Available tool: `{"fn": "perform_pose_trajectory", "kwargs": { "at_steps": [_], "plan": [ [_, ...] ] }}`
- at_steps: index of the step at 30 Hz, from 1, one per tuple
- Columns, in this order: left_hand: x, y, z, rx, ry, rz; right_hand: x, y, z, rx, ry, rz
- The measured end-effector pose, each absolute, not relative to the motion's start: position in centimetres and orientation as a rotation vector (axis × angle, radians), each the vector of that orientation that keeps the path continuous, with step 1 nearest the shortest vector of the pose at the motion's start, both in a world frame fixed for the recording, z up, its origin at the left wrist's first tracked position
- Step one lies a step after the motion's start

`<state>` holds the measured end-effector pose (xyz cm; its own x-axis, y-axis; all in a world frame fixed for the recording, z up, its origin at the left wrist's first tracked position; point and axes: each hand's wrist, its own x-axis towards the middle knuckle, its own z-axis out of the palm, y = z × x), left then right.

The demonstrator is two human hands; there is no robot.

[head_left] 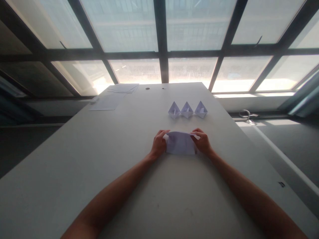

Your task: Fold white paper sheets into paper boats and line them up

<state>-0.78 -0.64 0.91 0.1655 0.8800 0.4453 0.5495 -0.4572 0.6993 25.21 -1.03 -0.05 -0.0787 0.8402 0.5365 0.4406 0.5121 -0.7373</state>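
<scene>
Between my two hands is a sheet of white paper [180,144], bent over so that its upper edge curves toward me. My left hand [159,142] pinches its left end, fingers closed at the upper corner. At the opposite end my right hand [201,142] grips the upper right corner between thumb and fingers. Just beyond the sheet, three folded paper boats stand in a row: a left one [174,110], a middle one [186,110] and a right one [200,109].
Several flat sheets of paper [107,102] lie at the far left of the white table [112,142]. Two small round items [147,88] sit near its far edge. Large framed windows [191,26] rise behind. A metal ring-shaped object [245,113] is beyond the right edge.
</scene>
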Motion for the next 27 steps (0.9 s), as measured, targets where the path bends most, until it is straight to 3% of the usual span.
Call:
{"fn": "perform_pose_trajectory", "kwargs": {
  "at_steps": [7,16,23,27],
  "plan": [
    [-0.6,-1.2,1.4,2.032,1.439,1.240,25.5,-1.2,-0.3,-1.019,-2.033,0.429],
    [0.2,-2.0,1.0,2.606,1.161,0.389,25.3,-1.4,0.0,-1.114,-2.143,0.364],
    [0.0,-2.0,0.9,2.746,1.109,0.199,24.5,-2.4,1.1,-1.181,-1.872,0.324],
    [0.2,-2.1,1.0,2.766,1.115,0.185,22.9,-3.3,1.1,-1.185,-2.188,0.302]
  ]
}}
